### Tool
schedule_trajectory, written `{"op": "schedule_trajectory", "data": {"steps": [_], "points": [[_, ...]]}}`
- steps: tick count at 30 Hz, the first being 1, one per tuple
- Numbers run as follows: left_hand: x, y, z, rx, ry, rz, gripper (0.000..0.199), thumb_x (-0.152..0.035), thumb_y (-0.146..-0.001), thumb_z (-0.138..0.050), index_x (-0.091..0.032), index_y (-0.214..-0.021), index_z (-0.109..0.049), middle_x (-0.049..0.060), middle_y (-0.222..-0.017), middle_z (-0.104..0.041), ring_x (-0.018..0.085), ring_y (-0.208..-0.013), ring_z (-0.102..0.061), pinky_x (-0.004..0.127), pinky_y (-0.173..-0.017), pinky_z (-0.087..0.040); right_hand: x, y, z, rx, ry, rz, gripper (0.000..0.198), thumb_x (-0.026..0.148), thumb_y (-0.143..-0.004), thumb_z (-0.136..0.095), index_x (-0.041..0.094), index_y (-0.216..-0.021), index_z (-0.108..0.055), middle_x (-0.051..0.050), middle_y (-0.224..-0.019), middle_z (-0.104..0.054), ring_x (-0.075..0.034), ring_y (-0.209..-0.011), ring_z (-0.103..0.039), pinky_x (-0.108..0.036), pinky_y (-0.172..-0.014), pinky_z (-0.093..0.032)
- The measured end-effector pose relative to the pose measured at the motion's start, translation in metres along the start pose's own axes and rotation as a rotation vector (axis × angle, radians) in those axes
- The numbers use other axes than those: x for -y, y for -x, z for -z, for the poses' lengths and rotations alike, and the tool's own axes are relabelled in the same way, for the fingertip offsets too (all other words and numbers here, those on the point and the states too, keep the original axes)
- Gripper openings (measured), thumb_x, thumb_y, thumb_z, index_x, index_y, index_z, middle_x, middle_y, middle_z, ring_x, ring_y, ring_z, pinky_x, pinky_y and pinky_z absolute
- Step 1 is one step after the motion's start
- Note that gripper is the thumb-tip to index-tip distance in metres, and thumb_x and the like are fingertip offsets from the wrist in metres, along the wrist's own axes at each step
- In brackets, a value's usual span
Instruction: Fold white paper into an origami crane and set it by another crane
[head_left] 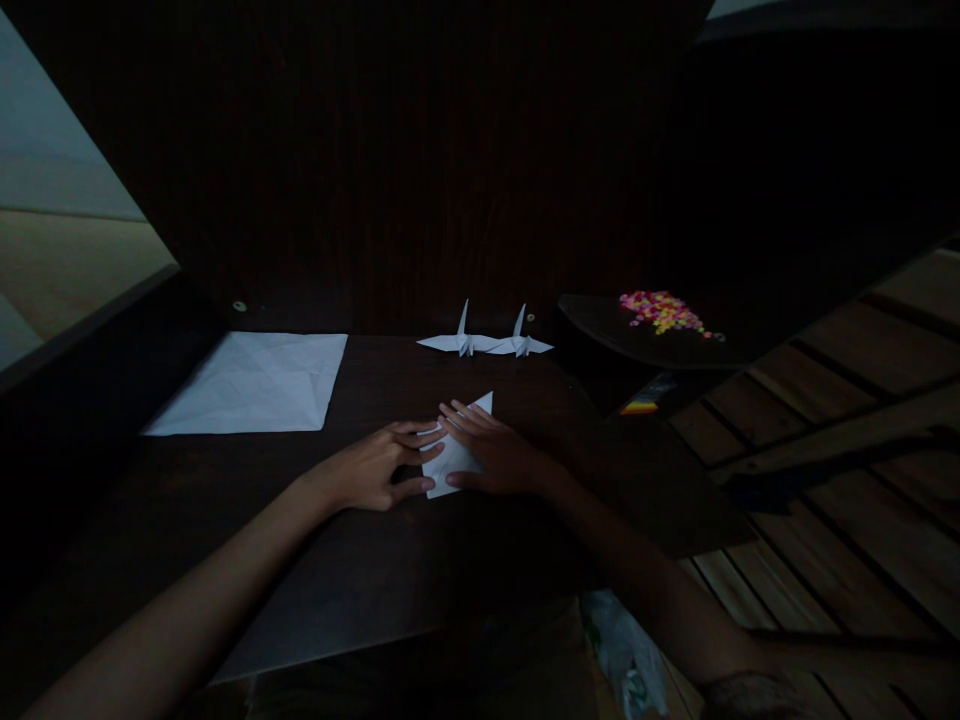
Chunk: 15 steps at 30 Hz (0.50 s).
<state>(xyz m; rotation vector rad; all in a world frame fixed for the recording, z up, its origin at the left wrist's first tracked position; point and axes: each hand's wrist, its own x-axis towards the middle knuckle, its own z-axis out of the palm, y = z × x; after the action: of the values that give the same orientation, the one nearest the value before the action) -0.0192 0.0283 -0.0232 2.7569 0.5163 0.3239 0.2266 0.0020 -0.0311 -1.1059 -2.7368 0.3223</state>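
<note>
A small folded piece of white paper (453, 460) lies flat on the dark desk, with one pointed corner up to the right. Along its left edge rest the fingers of my left hand (386, 465), stretched out and apart. My right hand (499, 450) lies over the paper's right side, fingers extended flat across it and thumb near the lower edge. Part of the paper is hidden under both hands. Beyond it, two white origami cranes (489, 345) stand side by side, wings spread and touching or overlapping.
White paper sheets (259, 385) lie at the back left. A raised dark shelf (600, 318) at the right bears a pile of small colourful pieces (664, 312). A dark panel (390, 180) rises behind the desk. Below right are a plastic bag (626, 650) and wooden slats (862, 500).
</note>
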Motion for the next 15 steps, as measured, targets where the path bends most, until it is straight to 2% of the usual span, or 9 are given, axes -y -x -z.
{"op": "schedule_trajectory", "data": {"steps": [11,15], "points": [[-0.015,0.001,-0.001,-0.018,-0.152,-0.03,0.047,-0.033,-0.092,-0.049,-0.013,-0.135,-0.049,0.015,-0.142,-0.047,0.031,-0.135,-0.036,0.047,-0.109,-0.035,0.001,-0.001,0.0,-0.017,0.003,0.011,0.088,0.063,-0.085,-0.048,0.006,-0.147,-0.023,-0.022,-0.153,-0.022,-0.032,-0.144,-0.011,-0.052,-0.114,-0.019],[-0.015,0.001,-0.005,-0.03,-0.125,-0.007,0.041,-0.03,-0.095,-0.045,-0.018,-0.134,-0.051,0.011,-0.145,-0.043,0.029,-0.136,-0.036,0.048,-0.109,-0.034,0.0,-0.001,-0.001,-0.016,-0.017,0.004,0.091,0.063,-0.084,-0.05,0.004,-0.146,-0.023,-0.023,-0.153,-0.02,-0.033,-0.144,-0.008,-0.052,-0.115,-0.018]]}}
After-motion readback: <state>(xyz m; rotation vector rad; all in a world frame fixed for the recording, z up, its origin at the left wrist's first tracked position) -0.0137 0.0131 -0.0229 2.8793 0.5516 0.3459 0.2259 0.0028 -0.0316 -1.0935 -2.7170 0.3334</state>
